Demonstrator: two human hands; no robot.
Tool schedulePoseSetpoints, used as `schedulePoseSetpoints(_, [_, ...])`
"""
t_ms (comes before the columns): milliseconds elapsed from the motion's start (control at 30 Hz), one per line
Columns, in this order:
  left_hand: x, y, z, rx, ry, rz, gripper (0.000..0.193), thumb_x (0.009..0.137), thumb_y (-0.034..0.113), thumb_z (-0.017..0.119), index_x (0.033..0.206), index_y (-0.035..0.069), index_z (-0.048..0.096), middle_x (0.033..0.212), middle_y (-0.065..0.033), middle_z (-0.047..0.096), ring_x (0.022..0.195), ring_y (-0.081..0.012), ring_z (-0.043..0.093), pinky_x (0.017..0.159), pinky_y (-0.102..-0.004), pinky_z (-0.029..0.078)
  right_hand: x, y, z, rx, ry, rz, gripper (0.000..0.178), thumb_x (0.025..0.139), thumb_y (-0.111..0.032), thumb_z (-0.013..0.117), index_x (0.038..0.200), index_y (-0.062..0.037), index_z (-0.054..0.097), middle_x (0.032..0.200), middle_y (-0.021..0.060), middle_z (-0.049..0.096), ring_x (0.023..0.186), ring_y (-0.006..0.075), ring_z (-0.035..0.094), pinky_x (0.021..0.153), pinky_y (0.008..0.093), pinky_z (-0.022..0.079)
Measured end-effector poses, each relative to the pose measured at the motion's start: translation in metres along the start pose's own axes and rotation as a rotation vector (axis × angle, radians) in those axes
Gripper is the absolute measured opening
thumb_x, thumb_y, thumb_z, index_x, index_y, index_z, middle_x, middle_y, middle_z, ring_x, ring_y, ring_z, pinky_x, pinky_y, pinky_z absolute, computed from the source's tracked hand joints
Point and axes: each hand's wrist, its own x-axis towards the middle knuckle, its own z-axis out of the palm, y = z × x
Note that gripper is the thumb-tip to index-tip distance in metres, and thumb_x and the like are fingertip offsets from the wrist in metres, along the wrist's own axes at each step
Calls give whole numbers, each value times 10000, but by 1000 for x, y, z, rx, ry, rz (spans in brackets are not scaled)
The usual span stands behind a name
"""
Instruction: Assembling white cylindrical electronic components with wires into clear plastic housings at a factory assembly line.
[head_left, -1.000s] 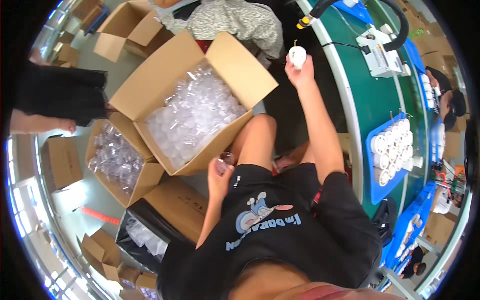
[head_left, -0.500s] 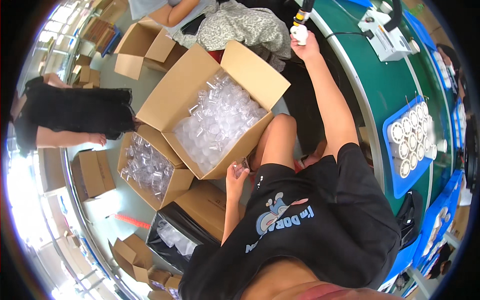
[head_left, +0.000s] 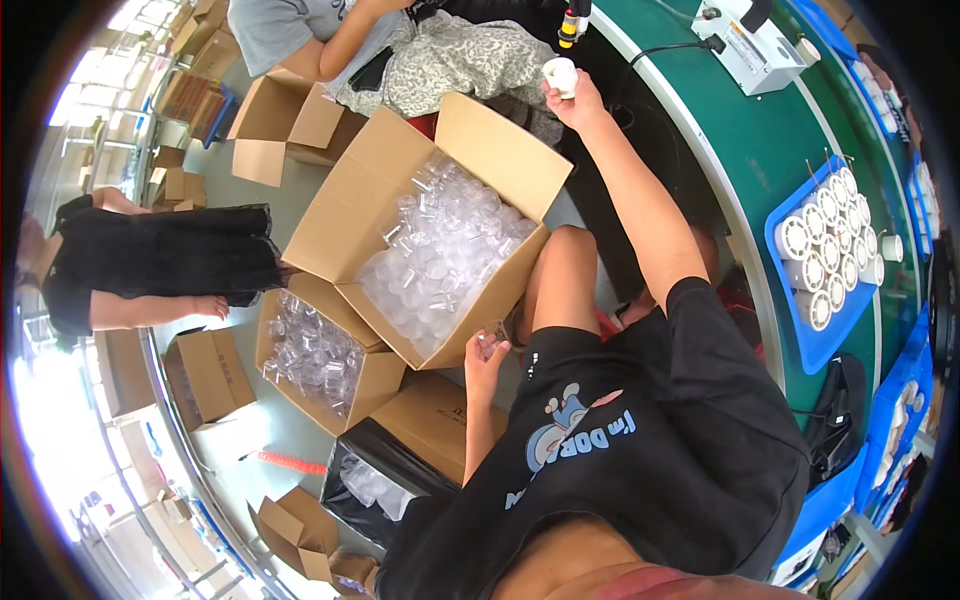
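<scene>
Wore, nearest the camera, a black T-shirt (head_left: 700, 430) with a blue cartoon print. Held a clear plastic cup (head_left: 490, 334) in the left hand (head_left: 481, 362), between thumb and curled fingers, just beside the bare thigh (head_left: 565, 285) and near the lower corner of a large cardboard box (head_left: 505, 150). Could not discern the cup's full outline against the fingers. Gripped a white piece (head_left: 560, 75), round and hollow in appearance, in the right hand (head_left: 582, 106), well forward at arm's length, near but apart from a black nozzle (head_left: 568, 28) with a yellow band. Showed, to the left, clear plastic parts (head_left: 445, 265) heaped inside the open large box; beside it, a smaller carton (head_left: 380, 380) of similar clear pieces (head_left: 315, 350); and, below these, a black-lined box (head_left: 375, 440) with translucent plastic sheeting (head_left: 375, 490) inside. Displayed, to the right, a green work surface (head_left: 750, 150) bearing a blue tray (head_left: 825, 345) of closely grouped white cylinders (head_left: 830, 245) and, farther along, a pale boxy device (head_left: 750, 50). Included, beyond the large box, a patterned cloth (head_left: 480, 65) beside a person in grey (head_left: 290, 40) and, well apart at far left, a person in black (head_left: 160, 255).
</scene>
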Motion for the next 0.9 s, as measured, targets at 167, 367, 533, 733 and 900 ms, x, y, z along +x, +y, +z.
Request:
schedulePoseSetpoints(167, [11, -8, -4, 108, 16, 75, 672, 819, 96, 723, 1358, -25, 340, 1286, -188, 493, 1156, -227, 521, 988, -337, 430, -4, 4, 5, -21, 35, -225, 283, 957, -322, 551, 1114, -87, 537, 1033, 97, 614, 900, 272, 565, 701, 390, 475])
schedulePoseSetpoints(367, [78, 71, 69, 270, -99, 381, 684, 778, 162, 761, 1322, -5, 381, 1239, -147, 513, 1177, -237, 495, 988, -366, 419, -51, -14, -28, -257, -26, -125, 284, 949, -356, 566, 1077, -103, 562, 1008, 67, 635, 887, 197, 594, 667, 351, 504])
schedulePoseSetpoints(533, [188, 183, 194, 542, -169, 1005, 701, 662, 95, 813, 1245, -16, 442, 1135, -195, 530, 1071, -334, 538, 942, -391, 435, -131, -2, -115, -311, 111, -103, 276, 938, -395, 577, 1037, -140, 616, 956, 36, 649, 829, 159, 605, 609, 304, 487])
schedulePoseSetpoints(733, [274, 233, 286, 291, -212, 1023, 655, 714, 123, 782, 1226, 1, 391, 1171, -174, 557, 1104, -303, 551, 954, -393, 436, -252, 11, -180, -190, 255, -73, 293, 974, -384, 512, 1051, -124, 623, 960, 39, 650, 813, 153, 603, 602, 289, 464])
schedulePoseSetpoints(900, [278, 230, 306, -87, -458, 415, 652, 750, 192, 798, 1230, -26, 414, 1098, -123, 592, 990, -214, 592, 861, -334, 493, -317, 8, -189, -222, 342, -122, 335, 989, -390, 472, 1085, -102, 612, 960, 59, 649, 764, 143, 597, 571, 277, 468])
